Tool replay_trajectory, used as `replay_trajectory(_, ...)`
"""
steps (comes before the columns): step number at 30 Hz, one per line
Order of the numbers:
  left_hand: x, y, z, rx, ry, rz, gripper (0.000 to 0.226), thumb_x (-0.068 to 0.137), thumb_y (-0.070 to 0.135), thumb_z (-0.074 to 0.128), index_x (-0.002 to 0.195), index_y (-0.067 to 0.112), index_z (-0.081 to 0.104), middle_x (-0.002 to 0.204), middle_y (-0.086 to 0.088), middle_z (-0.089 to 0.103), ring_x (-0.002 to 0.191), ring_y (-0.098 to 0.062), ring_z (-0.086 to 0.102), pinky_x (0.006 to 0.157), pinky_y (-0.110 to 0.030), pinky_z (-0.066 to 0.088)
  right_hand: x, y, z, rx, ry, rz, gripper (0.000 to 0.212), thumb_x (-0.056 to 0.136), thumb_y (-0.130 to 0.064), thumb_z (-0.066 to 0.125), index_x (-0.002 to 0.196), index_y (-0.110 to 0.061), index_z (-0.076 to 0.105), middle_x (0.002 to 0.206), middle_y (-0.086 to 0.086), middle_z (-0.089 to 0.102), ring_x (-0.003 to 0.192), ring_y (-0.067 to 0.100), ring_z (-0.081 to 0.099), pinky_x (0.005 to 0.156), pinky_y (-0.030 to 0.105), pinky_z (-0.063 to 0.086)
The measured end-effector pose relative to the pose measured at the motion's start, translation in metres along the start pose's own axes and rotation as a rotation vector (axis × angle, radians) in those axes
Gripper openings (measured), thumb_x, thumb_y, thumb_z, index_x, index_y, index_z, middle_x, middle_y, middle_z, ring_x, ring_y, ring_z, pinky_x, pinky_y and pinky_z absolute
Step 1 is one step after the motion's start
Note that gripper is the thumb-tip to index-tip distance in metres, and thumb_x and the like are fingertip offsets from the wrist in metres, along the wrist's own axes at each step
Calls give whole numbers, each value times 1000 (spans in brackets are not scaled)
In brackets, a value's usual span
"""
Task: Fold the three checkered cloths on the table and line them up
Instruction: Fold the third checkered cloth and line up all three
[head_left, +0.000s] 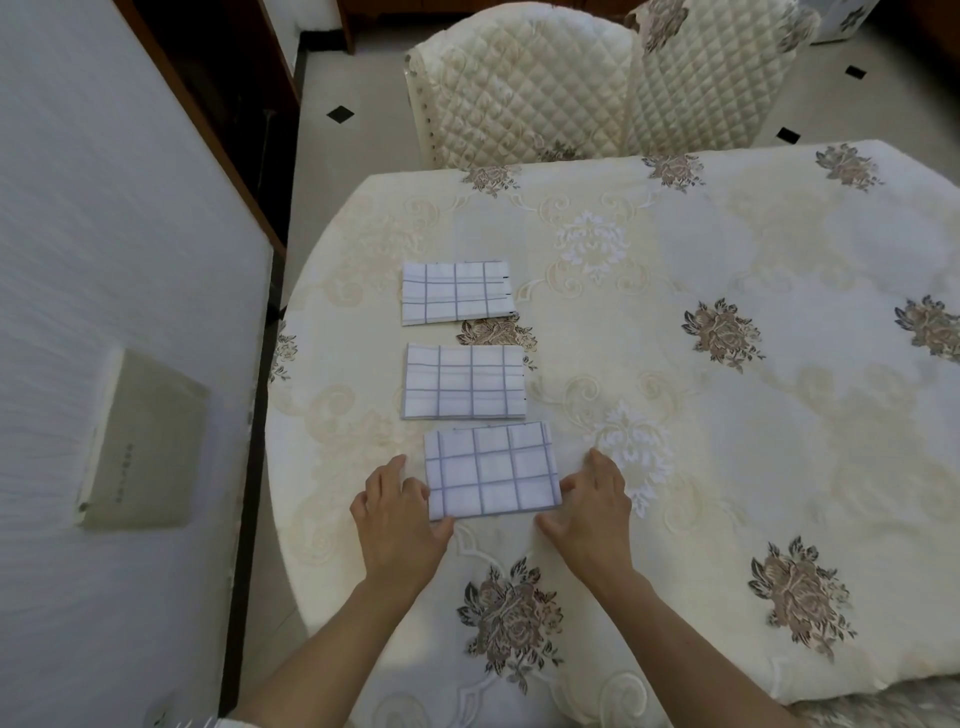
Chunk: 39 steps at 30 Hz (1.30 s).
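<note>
Flanking the nearest cloth (491, 470), my left hand (400, 514) and right hand (592, 512) lie open at its ends; it sits right of the middle cloth (464, 382).

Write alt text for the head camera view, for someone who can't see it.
The left hand and right hand flank the nearest checkered cloth at its side edges. The middle cloth and far cloth lie folded beyond it in a column on a floral tablecloth.
</note>
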<state>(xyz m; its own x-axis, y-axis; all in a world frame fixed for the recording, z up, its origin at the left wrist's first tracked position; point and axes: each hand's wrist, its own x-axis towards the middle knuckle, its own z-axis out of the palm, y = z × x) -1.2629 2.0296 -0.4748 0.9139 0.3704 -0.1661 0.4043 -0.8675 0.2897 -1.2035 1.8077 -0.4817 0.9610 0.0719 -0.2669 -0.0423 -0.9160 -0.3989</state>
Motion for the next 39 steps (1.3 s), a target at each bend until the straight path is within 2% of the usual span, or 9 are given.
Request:
replay_trajectory(6,0,-3,-2,-21,-1,-3,36,66,49,78,89,25,65,146,-2,43,134,-23,34,104,-44,29,-1,0,-3,-4,13,-9,42,66,-45,78,95,-23,56,152,10,30,143,26,21,111,44,31)
replay_trajectory(10,3,-4,-7,-43,-12,-2,46,68,52,78,102,24,63,148,-1,39,135,-22,31,107,-42,26,3,-3,-13,43,18,-8,61,70,-57,76,113,-18,56,154,9,26,144,25,19,109,44,28)
replay_trajectory(16,22,-11,-19,-152,2,-41,64,71,44,77,125,19,53,148,-3,37,135,-24,32,106,-46,30,24,-18,-29,186,7,3,76,73,-57,74,133,-19,46,156,4,22,144,22,15,111,47,22)
replay_trajectory(23,66,-17,-37,-138,-15,-112,61,78,50,72,128,18,56,154,-3,28,138,-24,24,106,-46,28,66,-39,-43,115,-45,8,80,73,-58,74,137,-18,46,158,10,19,147,25,10,113,48,19)
replay_trajectory(29,98,-12,-41,-166,-94,-226,54,82,49,67,126,18,58,156,-2,22,140,-24,21,107,-45,27,93,-54,-35,38,-117,-19,76,74,-60,71,133,-17,49,157,11,22,145,29,14,112,47,23)
replay_trajectory(34,106,-4,-37,-162,-121,-224,48,85,46,65,125,20,59,158,-3,20,142,-24,16,110,-45,21,105,-63,-22,-12,-67,-20,69,66,-67,71,111,-16,56,141,9,35,139,31,23,105,49,34)
replay_trajectory(37,108,2,-35,-183,-124,-239,42,85,43,64,120,20,61,158,-3,20,143,-22,15,111,-45,17,109,-64,-15,15,-62,-18,64,65,-66,73,103,-19,55,145,11,32,140,31,20,106,51,33)
replay_trajectory(39,110,6,-35,-202,-138,-265,40,86,41,64,119,20,61,158,-2,20,143,-22,14,111,-45,17,110,-63,-14,36,-64,-22,58,71,-66,69,102,-19,55,148,12,28,142,32,17,108,52,31)
